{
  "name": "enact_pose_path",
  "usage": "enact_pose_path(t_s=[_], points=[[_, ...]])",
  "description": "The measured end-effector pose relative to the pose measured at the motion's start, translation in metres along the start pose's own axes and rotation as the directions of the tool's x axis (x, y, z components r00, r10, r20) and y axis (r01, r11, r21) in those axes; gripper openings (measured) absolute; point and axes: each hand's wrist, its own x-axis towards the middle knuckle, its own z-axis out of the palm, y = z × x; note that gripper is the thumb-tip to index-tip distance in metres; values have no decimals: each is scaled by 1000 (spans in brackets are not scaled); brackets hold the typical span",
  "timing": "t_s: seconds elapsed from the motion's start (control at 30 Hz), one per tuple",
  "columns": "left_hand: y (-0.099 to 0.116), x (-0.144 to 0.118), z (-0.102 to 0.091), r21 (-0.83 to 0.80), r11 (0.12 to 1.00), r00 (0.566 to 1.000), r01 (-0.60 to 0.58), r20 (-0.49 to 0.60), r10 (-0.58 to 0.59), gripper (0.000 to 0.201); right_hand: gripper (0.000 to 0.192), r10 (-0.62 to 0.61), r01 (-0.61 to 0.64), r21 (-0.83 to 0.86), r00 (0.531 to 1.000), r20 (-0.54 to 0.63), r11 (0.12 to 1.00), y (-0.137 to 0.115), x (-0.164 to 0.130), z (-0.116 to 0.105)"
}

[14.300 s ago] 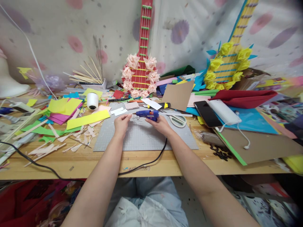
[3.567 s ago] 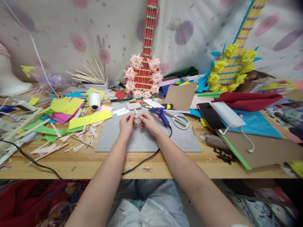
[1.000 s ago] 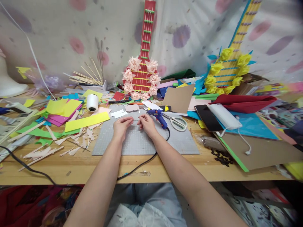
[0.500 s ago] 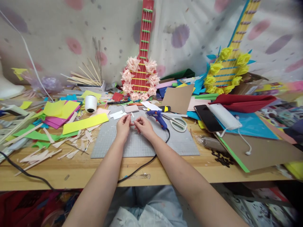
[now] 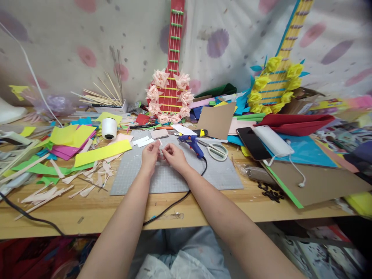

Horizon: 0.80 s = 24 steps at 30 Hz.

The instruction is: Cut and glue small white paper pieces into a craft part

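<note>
My left hand (image 5: pixel 150 155) and my right hand (image 5: pixel 172 156) meet over the grey cutting mat (image 5: pixel 174 176). Between their fingertips they pinch a small white paper piece (image 5: pixel 161 144), which sticks up a little above the fingers. The blue glue gun (image 5: pixel 191 142) lies on the mat just right of my right hand, and its black cord (image 5: pixel 177 199) runs back over the table's front edge. White-handled scissors (image 5: pixel 216 149) lie beyond the gun.
Coloured paper sheets (image 5: pixel 77 135) and pale scraps (image 5: pixel 58 186) cover the left of the wooden table (image 5: pixel 95 213). A white thread spool (image 5: pixel 109 128), a red paper guitar (image 5: pixel 170 93), a yellow-flowered guitar (image 5: pixel 276 83), a phone (image 5: pixel 252 142), a power bank (image 5: pixel 271 140) and cardboard (image 5: pixel 316 182) stand around.
One second ago my hands were apart, pressing on the mat. They have come together and lifted the small white piece between the fingertips. The glue gun has stayed put.
</note>
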Motion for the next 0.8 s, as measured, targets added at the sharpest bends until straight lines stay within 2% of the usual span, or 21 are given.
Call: enact_pose_path(t_s=[0.13,0.27,0.43,0.57,0.67,0.8], points=[[5,1,-1,-74,997,1000,-12,16,14,42,14,38,-38,22,999,-8,999,-2,1,-3],[3,2,-2,-6,1000,999,-18,38,18,37,14,55,-54,-19,998,39,998,-1,1,-2],[2,2,0,43,999,999,-29,-39,31,33,14,13,-9,-43,997,73,999,2,1,0],[5,1,0,-17,999,997,47,63,-46,38,13,28,-25,-47,998,63,999,1,2,-2],[5,0,0,-43,999,996,24,92,-20,37,13,36,-33,-51,997,67,998,1,2,-3],[4,1,0,35,998,999,-49,1,49,30,12,21,-16,-56,996,85,998,2,2,-3]])
